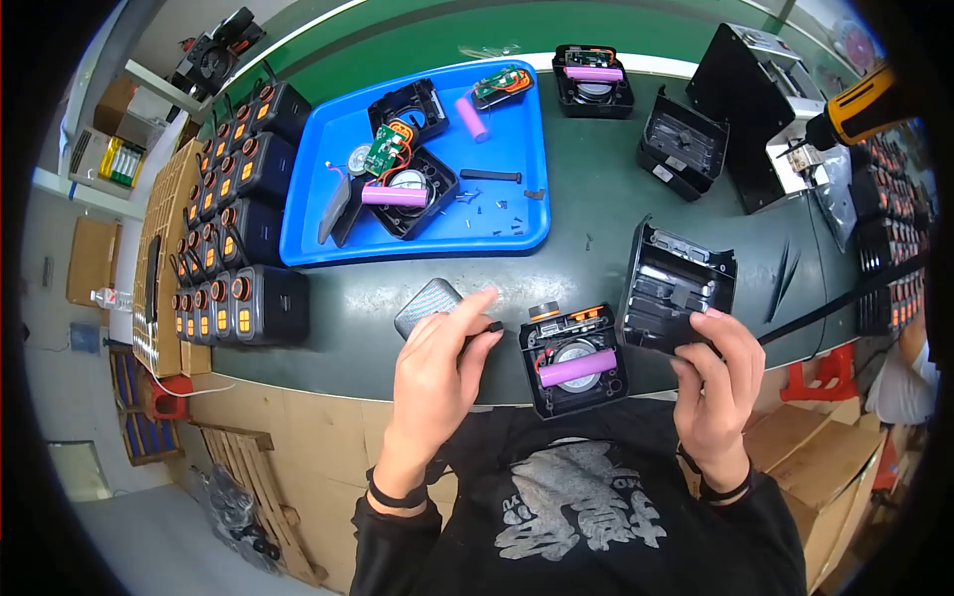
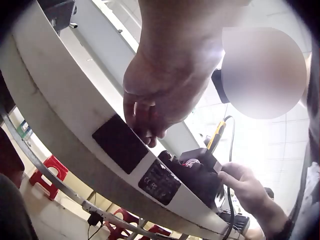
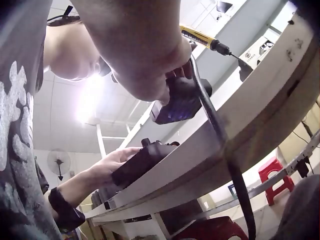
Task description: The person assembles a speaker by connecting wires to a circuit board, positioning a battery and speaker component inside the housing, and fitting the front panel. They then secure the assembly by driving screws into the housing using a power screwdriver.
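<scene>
The left hand [image 1: 432, 372] is over the table's near edge, a small black piece [image 1: 494, 327] between thumb and fingers. Beneath its fingers lies a rounded grey speaker cover [image 1: 422, 303]. An open black housing [image 1: 556, 395] with a purple cell [image 1: 578, 369] and a round speaker sits between the hands. The right hand [image 1: 720, 387] grips the lower edge of an empty black shell [image 1: 661, 323], tilted with its inside showing. In the right wrist view the right hand [image 3: 175, 82] holds that shell [image 3: 175, 107] above the table edge.
A blue tray [image 1: 397, 248] with opened units, a loose cell and screws lies at the back. Finished black units [image 1: 260, 303] line the left side. Another shell [image 1: 686, 139], a black machine [image 1: 730, 79] and a yellow screwdriver [image 1: 860, 104] are at right; a dark cable crosses there.
</scene>
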A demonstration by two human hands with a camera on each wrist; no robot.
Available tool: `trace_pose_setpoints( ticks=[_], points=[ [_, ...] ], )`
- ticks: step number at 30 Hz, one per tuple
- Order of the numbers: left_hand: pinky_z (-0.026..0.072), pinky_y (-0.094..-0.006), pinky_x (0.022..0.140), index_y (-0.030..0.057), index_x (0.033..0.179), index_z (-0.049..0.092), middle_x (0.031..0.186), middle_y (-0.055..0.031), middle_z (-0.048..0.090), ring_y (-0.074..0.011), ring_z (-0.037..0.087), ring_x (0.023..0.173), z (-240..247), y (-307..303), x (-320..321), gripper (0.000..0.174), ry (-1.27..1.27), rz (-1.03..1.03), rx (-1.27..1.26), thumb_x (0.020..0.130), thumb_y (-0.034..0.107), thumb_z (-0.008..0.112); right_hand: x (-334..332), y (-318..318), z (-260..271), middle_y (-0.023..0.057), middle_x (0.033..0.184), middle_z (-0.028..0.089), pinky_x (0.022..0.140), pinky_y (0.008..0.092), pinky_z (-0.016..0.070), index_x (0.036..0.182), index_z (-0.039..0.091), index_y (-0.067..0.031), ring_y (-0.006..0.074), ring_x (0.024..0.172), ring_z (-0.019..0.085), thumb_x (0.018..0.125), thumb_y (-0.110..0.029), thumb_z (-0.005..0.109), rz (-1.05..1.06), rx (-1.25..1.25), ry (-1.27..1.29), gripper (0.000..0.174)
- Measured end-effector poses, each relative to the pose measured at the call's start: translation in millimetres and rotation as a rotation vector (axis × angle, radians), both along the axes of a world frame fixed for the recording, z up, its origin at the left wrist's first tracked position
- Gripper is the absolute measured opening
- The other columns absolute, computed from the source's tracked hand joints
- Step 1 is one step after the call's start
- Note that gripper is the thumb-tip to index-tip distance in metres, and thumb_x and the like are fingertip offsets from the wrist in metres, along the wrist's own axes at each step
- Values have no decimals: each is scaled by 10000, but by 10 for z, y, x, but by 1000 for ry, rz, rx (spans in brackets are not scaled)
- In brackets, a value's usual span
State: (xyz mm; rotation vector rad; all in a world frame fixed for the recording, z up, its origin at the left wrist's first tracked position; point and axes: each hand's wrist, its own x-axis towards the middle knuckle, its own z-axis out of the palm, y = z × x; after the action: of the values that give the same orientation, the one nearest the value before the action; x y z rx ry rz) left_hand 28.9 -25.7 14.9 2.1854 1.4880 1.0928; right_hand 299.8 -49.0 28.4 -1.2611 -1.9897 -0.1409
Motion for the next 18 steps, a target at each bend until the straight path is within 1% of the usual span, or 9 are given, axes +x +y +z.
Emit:
trace_pose_setpoints(
  ticks=[2,3,5,9,11,12,14,15,18],
  points=[
    [501,-328,797,10,1055,623,930,-93,717,-261,680,878,-45,8,16,294,-26,56,-60,792,-93,705,-5,-4,-14,130,1114,668,866,396,474,894,657,-21,323,1061,636,649,0,748,-61,26,-84,262],
    [501,-328,797,10,1055,623,930,-93,717,-261,680,878,-67,22,7,294,-25,52,-62,792,-93,705,-6,-9,-19,130,1114,668,866,396,474,894,657,-21,323,1061,636,649,0,748,-65,24,-83,262],
    [497,-327,805,31,1040,649,937,-84,712,-253,667,900,-107,40,-18,291,57,37,18,784,-97,701,-12,-27,-24,122,1119,668,870,394,468,890,658,-22,319,1063,635,669,-12,747,-122,40,-147,239],
    [493,-324,813,55,977,676,934,-80,705,-248,656,921,31,86,-5,239,169,24,-1,781,-79,704,46,-21,-32,113,1127,667,880,395,460,889,663,-17,316,1075,630,689,-13,743,-194,-12,-236,215],
    [492,-328,786,64,916,692,920,-74,698,-248,650,864,23,97,10,182,149,24,51,778,-53,713,98,-53,-39,108,1129,667,889,399,454,889,667,-10,316,1089,624,716,-17,735,-203,-19,-287,186],
    [492,-328,786,64,916,692,920,-74,698,-248,650,864,11,102,10,182,148,29,49,778,-53,713,127,-75,-71,110,1145,662,905,404,449,890,670,-10,317,1127,604,721,-21,735,-207,-38,-289,181],
    [492,-329,763,57,892,698,901,-68,700,-243,648,824,-16,101,13,151,-36,-24,-64,777,-40,722,138,-78,-71,109,1158,657,915,407,445,891,671,-13,318,1149,591,725,-20,735,-216,-56,-309,179],
    [492,-329,763,57,892,698,901,-68,700,-243,648,824,-10,92,24,151,-40,-14,-61,777,-40,722,143,-67,-69,108,1170,652,925,411,441,893,671,-16,319,1170,578,728,-19,734,-228,-72,-325,177],
    [494,-327,756,47,882,701,872,-59,703,-238,652,810,10,62,38,138,-99,10,-182,778,-40,723,156,-65,-67,104,1195,640,940,418,435,899,671,-21,321,1201,557,736,-21,732,-218,-111,-346,174]
  ],
)
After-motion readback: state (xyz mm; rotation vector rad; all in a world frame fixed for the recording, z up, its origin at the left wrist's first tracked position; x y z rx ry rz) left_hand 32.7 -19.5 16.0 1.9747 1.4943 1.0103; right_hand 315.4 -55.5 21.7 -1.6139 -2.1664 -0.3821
